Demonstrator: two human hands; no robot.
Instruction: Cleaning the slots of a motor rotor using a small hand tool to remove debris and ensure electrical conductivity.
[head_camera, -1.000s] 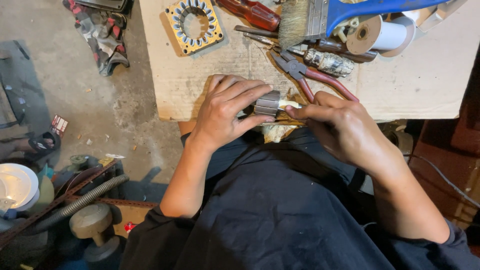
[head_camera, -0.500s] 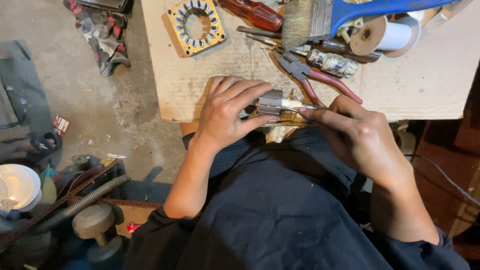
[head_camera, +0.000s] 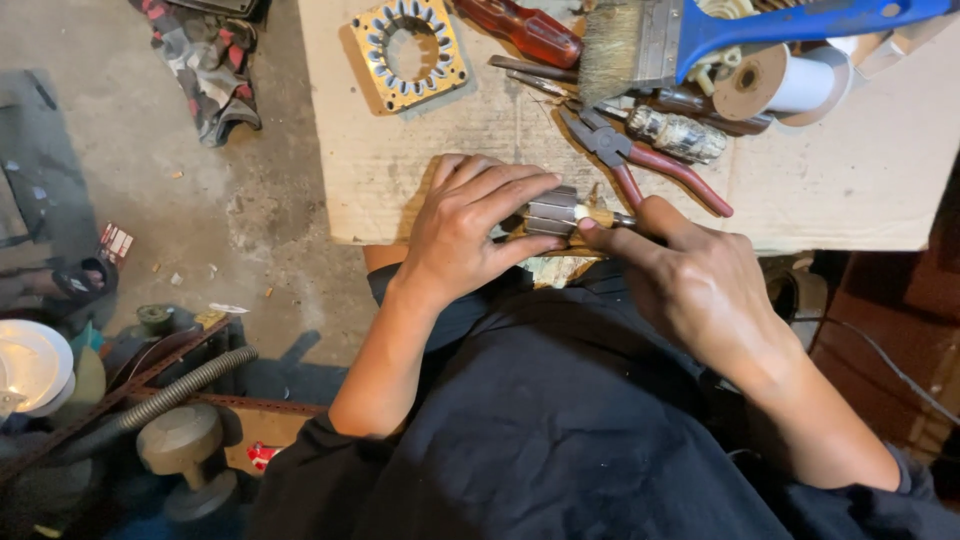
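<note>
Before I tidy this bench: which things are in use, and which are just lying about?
In use:
left hand
right hand
small slotted metal core

Lying about:
red-handled pliers
blue-handled brush
square slotted plate
red-handled screwdriver
tape roll

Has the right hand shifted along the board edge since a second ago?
Yes. The right hand has slid a little rightward and toward the body, judged against the red-handled pliers: it covered their lower handle before, and now sits just below it.

pliers (head_camera: 640, 170) on board (head_camera: 420, 190) | brush (head_camera: 680, 35) behind pliers | stator ring (head_camera: 408, 52) left of brush
</note>
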